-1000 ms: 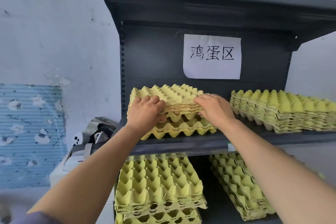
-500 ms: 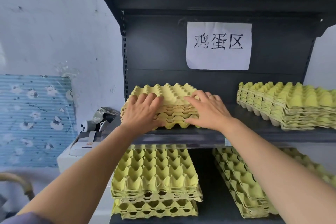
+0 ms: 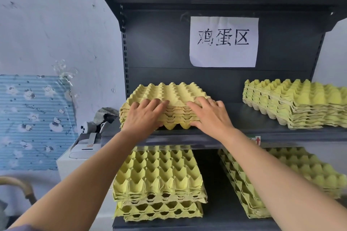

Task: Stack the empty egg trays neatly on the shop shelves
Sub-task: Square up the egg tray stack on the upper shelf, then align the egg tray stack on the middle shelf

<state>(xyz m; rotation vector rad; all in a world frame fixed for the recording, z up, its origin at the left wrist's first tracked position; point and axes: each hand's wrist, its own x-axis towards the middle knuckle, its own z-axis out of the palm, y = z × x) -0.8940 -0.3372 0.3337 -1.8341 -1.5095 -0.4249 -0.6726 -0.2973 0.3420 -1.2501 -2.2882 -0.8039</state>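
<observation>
A stack of several yellow egg trays (image 3: 169,93) sits at the left of the dark upper shelf (image 3: 244,135). My left hand (image 3: 144,116) lies flat over the stack's front left edge, fingers spread and straight, thumb low against the front. In the same way my right hand (image 3: 210,116) presses the front right edge, its thumb near the shelf board. A second stack of egg trays (image 3: 300,103) stands on the same shelf at the right. On the lower shelf lie two more stacks, an uneven one on the left (image 3: 159,174) and a skewed one on the right (image 3: 309,170).
A white paper sign (image 3: 223,41) hangs on the shelf's back panel. Left of the shelving stands a white box with a small printer (image 3: 84,148) and a striped cloth on top. A blue patterned panel (image 3: 33,118) leans on the wall, and a curved wooden piece (image 3: 16,184) shows at bottom left.
The upper trays I held tilted above the pile have come down onto it, and the stack now sits level and compact. Both hands have flattened over its front edge.
</observation>
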